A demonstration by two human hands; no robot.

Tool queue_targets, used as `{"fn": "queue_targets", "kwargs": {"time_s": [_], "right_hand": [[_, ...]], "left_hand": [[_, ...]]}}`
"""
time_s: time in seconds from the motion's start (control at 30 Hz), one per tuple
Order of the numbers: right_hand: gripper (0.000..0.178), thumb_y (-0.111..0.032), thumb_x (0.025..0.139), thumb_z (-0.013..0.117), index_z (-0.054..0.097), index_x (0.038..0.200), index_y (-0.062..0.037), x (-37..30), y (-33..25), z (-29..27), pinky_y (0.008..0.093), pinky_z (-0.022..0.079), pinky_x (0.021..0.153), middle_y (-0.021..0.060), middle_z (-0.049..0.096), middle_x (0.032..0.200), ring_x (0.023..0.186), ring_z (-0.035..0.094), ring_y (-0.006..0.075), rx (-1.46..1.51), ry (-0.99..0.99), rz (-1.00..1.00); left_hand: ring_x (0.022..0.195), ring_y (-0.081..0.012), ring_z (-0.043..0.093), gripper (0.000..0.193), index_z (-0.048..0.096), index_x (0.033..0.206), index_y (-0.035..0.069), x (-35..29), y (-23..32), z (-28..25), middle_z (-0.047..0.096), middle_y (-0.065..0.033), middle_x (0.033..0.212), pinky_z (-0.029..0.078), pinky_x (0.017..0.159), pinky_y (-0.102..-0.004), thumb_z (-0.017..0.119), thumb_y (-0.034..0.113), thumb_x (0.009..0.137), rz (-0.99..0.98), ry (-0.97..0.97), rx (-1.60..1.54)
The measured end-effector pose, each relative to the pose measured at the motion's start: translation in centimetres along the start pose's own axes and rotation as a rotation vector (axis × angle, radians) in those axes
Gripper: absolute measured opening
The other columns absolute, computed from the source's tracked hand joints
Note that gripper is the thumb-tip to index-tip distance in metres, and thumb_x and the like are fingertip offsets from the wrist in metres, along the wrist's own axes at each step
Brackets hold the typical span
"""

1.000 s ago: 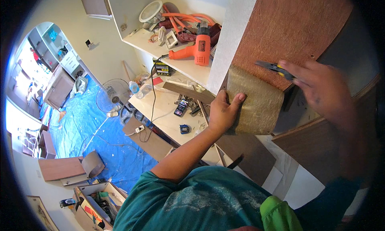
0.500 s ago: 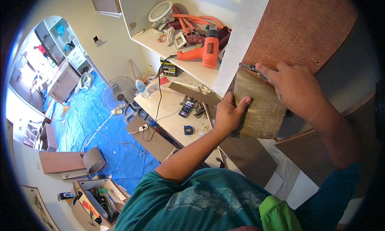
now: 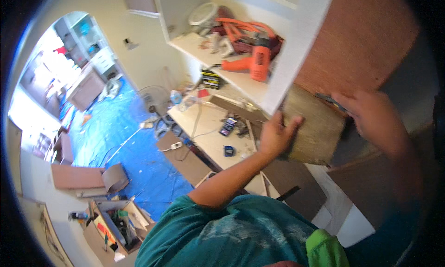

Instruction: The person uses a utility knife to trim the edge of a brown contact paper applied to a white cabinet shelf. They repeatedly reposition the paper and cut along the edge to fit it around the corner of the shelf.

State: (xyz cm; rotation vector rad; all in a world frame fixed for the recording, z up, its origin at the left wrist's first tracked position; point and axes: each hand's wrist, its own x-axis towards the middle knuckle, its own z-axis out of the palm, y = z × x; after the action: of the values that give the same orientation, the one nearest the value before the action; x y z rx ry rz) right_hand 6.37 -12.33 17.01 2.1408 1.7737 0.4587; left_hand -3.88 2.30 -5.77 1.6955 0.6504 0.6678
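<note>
My left hand is closed on a yellowish-brown piece of thin sheet, its thumb lying across the face. This piece hangs below a large reddish-brown sheet, and their edges meet near the white panel. My right hand, blurred by motion, is closed round a slim grey tool that looks like a utility knife. The tool's tip lies along the border between piece and sheet. My right fingers are partly smeared.
An orange heat gun rests on the white shelf, beside orange hose and a round light. On the lower bench are a phone and a blue tape measure. A fan stands behind, near blue floor sheeting.
The view has shifted, so the surroundings sit further right. My right hand has drawn the knife rightward along the piece's upper edge, away from its left corner. My left hand keeps its grip.
</note>
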Motion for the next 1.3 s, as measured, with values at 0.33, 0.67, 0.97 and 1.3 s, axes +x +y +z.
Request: {"fn": "queue_targets", "kwargs": {"time_s": [0.33,0.67,0.97,1.3], "right_hand": [[0.048,-0.01,0.096,0.056,0.054,0.144,-0.0149,-9.5,2.5,-0.4,0.0426,0.049,0.079,0.0161,0.062,0.098,0.088,0.061,0.0308,0.13,0.031,0.127],[0.05,-0.032,0.108,0.046,0.04,0.155,-0.0148,-16.2,2.6,5.5,0.0279,0.044,0.065,0.0034,0.053,0.09,0.073,0.052,0.0114,0.722,0.423,0.93],[0.058,-0.045,0.106,0.049,0.04,0.155,-0.0153,-16.6,4.5,8.7,0.0278,0.045,0.078,0.0086,0.061,0.112,0.089,0.055,0.0166,0.776,0.723,0.903],[0.058,-0.044,0.107,0.048,0.041,0.154,-0.0115,-16.2,3.4,9.1,0.0303,0.047,0.08,0.0105,0.062,0.109,0.088,0.056,0.0176,0.779,0.782,0.917]], "left_hand": [[0.084,-0.0469,0.066,0.065,0.057,0.099,-0.005,1.4,2.6,-1.8,0.066,-0.0281,0.086,0.052,0.074,-0.0513,0.065,0.059,0.091,0.206,-0.135,0.082],[0.111,-0.0392,0.057,0.05,0.058,0.111,-0.002,1.8,6.3,-2.6,0.06,-0.0223,0.11,0.045,0.097,-0.0495,0.067,0.042,0.088,0.696,0.114,0.416],[0.124,-0.0368,0.049,0.044,0.065,0.118,0.003,0.8,9.0,5.8,0.057,-0.0189,0.124,0.032,0.114,-0.0543,0.064,0.029,0.082,1.035,-0.067,0.646],[0.127,-0.0384,0.047,0.052,0.061,0.128,0.004,-0.1,9.7,7.6,0.054,-0.0219,0.132,0.031,0.113,-0.0592,0.062,0.032,0.085,0.93,-0.068,0.754]]}}
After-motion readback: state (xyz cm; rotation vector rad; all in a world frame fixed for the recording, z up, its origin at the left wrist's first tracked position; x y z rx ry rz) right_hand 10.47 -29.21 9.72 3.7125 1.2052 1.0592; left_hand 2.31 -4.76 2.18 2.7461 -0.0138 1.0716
